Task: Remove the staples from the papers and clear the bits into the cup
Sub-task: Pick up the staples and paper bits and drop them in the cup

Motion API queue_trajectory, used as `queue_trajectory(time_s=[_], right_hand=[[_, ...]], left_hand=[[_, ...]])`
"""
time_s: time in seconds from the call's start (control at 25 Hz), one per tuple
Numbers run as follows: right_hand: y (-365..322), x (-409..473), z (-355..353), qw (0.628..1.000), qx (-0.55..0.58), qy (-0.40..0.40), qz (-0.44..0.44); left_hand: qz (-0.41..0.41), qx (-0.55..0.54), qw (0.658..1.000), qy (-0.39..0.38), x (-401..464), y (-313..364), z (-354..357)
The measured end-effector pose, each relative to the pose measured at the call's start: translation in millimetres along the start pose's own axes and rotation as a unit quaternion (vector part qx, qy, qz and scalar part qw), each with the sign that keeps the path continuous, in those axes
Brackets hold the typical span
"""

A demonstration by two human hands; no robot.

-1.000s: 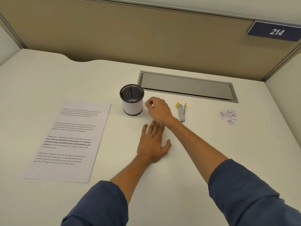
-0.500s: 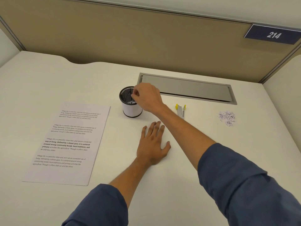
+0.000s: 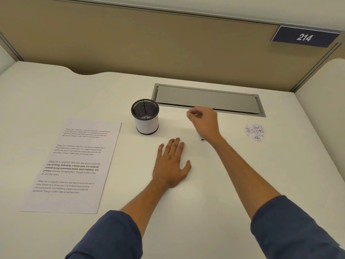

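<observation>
- My left hand (image 3: 172, 163) lies flat on the bench (image 3: 214, 184) at about 6 o'clock from the cup, its fingers (image 3: 174, 145) straight and a little spread, holding nothing.
- The papers (image 3: 74, 165) lie at my 9 o'clock, well apart from that hand — one printed stack, flat. Any staple in it is too small for me to tell.
- The cup (image 3: 145, 116), black mesh inside with a white wrap, stands upright at 12 o'clock from my left hand, with a few dark bits at its bottom.
- My right hand (image 3: 204, 121) hovers at 3 o'clock from the cup, clear of its rim, fingers (image 3: 192, 116) curled with the tips drawn together. Whether they pinch a bit or nothing I cannot tell.
- Just under that wrist only the grey tip of a small tool (image 3: 202, 139) shows; I take it for the staple remover.
- Farther out at 3 o'clock sits a loose heap of bits (image 3: 255, 132) — not yet in the cup.
- I judge the step in hand to be clearing. The next move calls for a reach right to the heap, small pinches, and a carry over the rim without scattering.
- Beyond, a grey cable hatch (image 3: 207, 99) is set into the bench, then a tan partition (image 3: 149, 43) with a plate (image 3: 304, 37) reading 214.
</observation>
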State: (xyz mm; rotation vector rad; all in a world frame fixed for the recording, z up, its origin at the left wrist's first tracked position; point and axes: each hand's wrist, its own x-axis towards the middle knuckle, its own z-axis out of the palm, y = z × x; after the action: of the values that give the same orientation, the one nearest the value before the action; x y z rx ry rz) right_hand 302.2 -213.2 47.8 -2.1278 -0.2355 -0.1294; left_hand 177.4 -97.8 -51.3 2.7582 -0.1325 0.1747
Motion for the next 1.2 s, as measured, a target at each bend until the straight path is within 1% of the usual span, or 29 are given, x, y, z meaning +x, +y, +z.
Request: queue_trajectory(time_s=[0.12,0.28,0.4,0.52,0.64,0.72,0.92,1.08,1.2], right_hand=[[49.5,-11.4,-44.3,0.995,-0.073,-0.015,0.066],[92.2,-27.2,-85.8,0.973,-0.203,-0.072,0.084],[104.9,-33.2,-93.1,0.965,-0.231,-0.103,0.072],[105.0,-33.9,-88.6,0.961,-0.250,-0.108,0.047],[102.5,-33.7,-81.3,0.948,-0.298,-0.113,0.021],[106.0,-32.6,-81.9,0.940,-0.323,-0.107,0.022],[125.5,-29.6,-106.0,0.932,-0.355,-0.038,0.061],[138.3,-20.0,-131.2,0.914,-0.401,-0.004,0.064],[146.6,-9.2,-147.4,0.913,-0.401,0.013,0.080]], left_hand=[[0.000,0.009,1.000,0.004,0.2,0.3,-0.3],[0.000,0.014,1.000,0.005,0.6,0.3,0.7],[0.001,0.016,1.000,0.003,0.1,0.6,-0.1],[0.000,0.019,1.000,0.001,0.2,1.1,-0.9],[-0.001,0.015,1.000,0.006,-0.1,1.0,-1.0],[0.001,0.012,1.000,0.010,-0.2,1.5,-1.2],[0.000,0.020,1.000,0.005,0.6,1.1,-1.4],[0.000,0.022,1.000,0.008,0.6,1.6,-1.2],[-0.001,0.023,1.000,0.007,0.6,2.2,-1.3]])
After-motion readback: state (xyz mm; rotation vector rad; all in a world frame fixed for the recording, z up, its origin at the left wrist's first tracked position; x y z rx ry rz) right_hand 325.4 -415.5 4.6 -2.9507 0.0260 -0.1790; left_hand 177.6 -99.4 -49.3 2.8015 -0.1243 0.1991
